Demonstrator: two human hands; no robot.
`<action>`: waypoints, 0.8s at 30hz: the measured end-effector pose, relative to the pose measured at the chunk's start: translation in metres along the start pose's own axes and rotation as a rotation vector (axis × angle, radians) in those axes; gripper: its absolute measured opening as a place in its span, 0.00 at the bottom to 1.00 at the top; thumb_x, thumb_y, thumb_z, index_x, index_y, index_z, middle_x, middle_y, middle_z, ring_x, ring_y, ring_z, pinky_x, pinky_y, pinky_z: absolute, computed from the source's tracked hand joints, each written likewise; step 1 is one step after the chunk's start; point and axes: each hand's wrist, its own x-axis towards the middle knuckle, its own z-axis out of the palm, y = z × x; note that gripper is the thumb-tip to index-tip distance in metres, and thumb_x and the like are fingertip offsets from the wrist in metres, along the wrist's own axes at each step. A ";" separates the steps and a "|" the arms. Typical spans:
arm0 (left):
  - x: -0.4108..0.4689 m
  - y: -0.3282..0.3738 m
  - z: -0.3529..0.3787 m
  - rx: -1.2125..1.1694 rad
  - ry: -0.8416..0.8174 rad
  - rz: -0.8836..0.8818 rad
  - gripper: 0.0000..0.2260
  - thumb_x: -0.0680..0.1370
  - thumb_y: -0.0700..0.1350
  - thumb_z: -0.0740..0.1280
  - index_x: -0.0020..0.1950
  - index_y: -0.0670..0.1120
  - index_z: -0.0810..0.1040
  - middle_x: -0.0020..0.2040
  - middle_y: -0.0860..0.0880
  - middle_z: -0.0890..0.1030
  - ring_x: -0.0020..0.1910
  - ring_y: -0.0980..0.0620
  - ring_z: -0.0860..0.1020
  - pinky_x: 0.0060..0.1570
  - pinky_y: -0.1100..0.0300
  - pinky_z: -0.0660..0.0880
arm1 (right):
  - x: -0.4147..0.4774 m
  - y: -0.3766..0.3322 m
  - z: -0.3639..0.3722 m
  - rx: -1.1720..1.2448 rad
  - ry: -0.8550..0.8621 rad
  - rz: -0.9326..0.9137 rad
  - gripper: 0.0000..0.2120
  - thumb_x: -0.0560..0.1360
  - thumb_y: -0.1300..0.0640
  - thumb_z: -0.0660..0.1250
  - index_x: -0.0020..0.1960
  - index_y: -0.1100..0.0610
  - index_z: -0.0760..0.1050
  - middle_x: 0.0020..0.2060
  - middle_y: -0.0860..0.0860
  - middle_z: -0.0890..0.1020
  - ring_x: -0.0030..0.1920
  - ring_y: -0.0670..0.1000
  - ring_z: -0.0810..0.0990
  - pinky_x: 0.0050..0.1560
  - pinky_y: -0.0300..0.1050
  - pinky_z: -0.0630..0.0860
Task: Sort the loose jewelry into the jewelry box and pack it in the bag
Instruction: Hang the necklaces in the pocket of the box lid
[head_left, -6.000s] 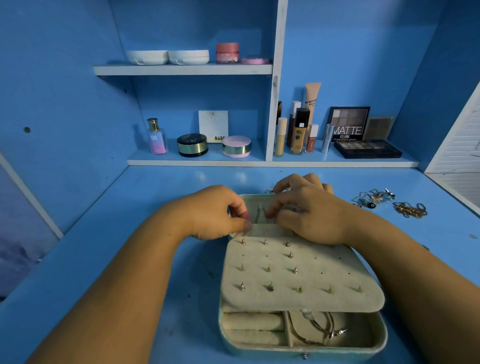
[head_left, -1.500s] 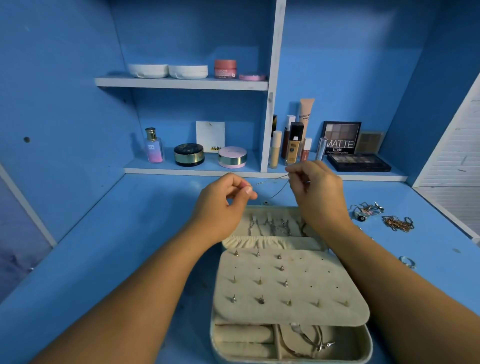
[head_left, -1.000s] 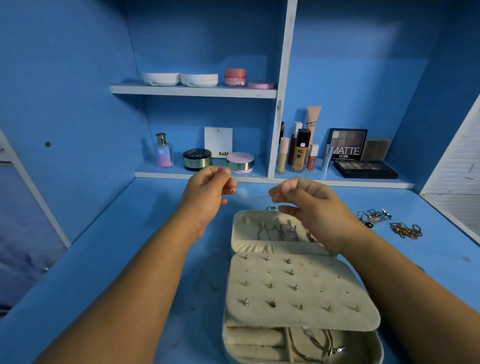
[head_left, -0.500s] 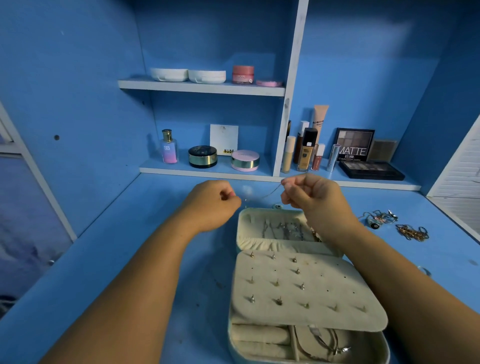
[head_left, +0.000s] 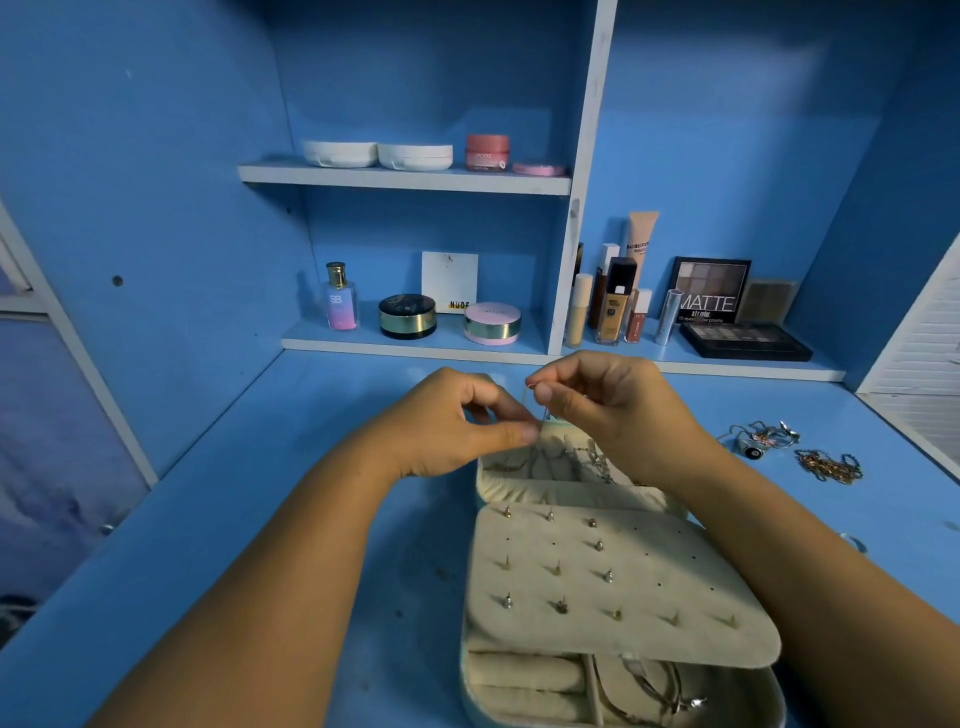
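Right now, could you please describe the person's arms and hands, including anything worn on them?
Both forearms are bare, with no sleeves in view. The left hand and right hand show no rings, watch or gloves.

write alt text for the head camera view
A left hand and right hand pinch a thin chain above the open jewelry box on a blue desk. Studs sit in its earring panel; loose jewelry lies to the right, cosmetics on shelves behind.
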 end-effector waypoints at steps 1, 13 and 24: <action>0.000 0.000 -0.001 -0.012 0.013 -0.009 0.02 0.73 0.51 0.73 0.42 0.59 0.84 0.45 0.58 0.84 0.48 0.55 0.80 0.51 0.63 0.75 | 0.000 0.001 0.000 0.016 0.021 -0.009 0.02 0.71 0.55 0.70 0.44 0.50 0.80 0.37 0.46 0.84 0.39 0.42 0.80 0.44 0.35 0.76; 0.005 -0.015 -0.007 -0.120 0.222 -0.329 0.06 0.76 0.49 0.71 0.46 0.48 0.84 0.36 0.55 0.83 0.35 0.58 0.76 0.49 0.59 0.77 | 0.002 0.021 -0.009 -0.685 -0.145 -0.132 0.07 0.75 0.60 0.68 0.50 0.50 0.81 0.39 0.41 0.77 0.38 0.42 0.76 0.41 0.27 0.69; 0.008 -0.017 0.007 0.131 0.322 -0.233 0.04 0.75 0.47 0.72 0.39 0.53 0.83 0.34 0.55 0.82 0.34 0.61 0.78 0.33 0.71 0.72 | 0.005 0.025 -0.003 -0.819 -0.296 -0.083 0.13 0.79 0.56 0.62 0.62 0.50 0.77 0.50 0.48 0.77 0.46 0.43 0.71 0.48 0.32 0.65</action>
